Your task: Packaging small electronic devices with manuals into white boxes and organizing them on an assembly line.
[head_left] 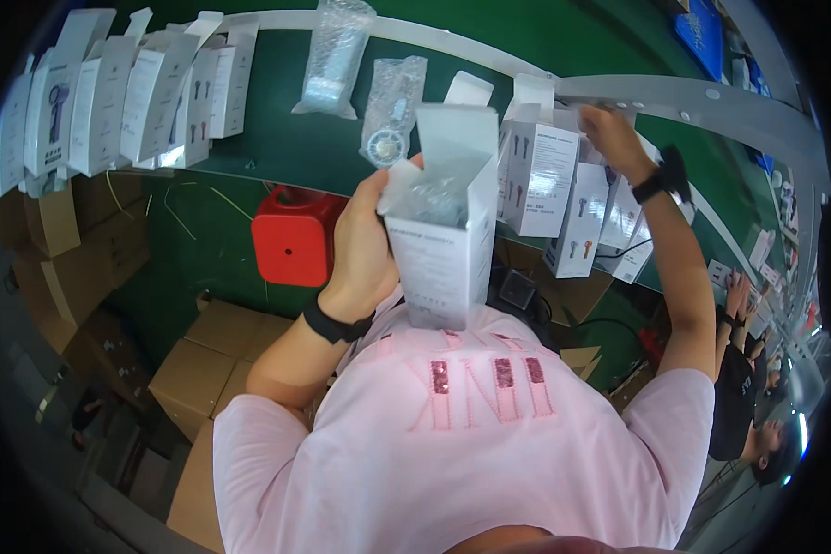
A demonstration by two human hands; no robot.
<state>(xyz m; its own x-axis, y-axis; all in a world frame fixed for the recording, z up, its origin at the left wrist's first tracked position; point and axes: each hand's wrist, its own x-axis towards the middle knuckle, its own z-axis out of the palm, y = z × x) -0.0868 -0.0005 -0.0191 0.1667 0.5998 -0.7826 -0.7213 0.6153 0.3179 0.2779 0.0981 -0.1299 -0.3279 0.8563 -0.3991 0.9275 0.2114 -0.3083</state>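
Note:
My left hand (361,242) is wrapped round the left side of a white cardboard box (437,277), held upright in front of my chest. Its top flap stands up, and clear bubble wrap (434,198) shows in the opening. My right hand (611,140) reaches over a group of printed white boxes (545,175) on the right of the table. Its fingers are curled near the box tops; what they hold, if anything, is hidden. Beyond the held box lie two bubble-wrapped items, a smaller one (392,113) and a longer one (332,60).
A row of white boxes (97,111) with raised flaps stands on the green table (277,88) at the left. Below the table edge are a red stool (294,238) and brown cartons (217,355). A metal rail (646,88) crosses the right. Another person (734,397) works at far right.

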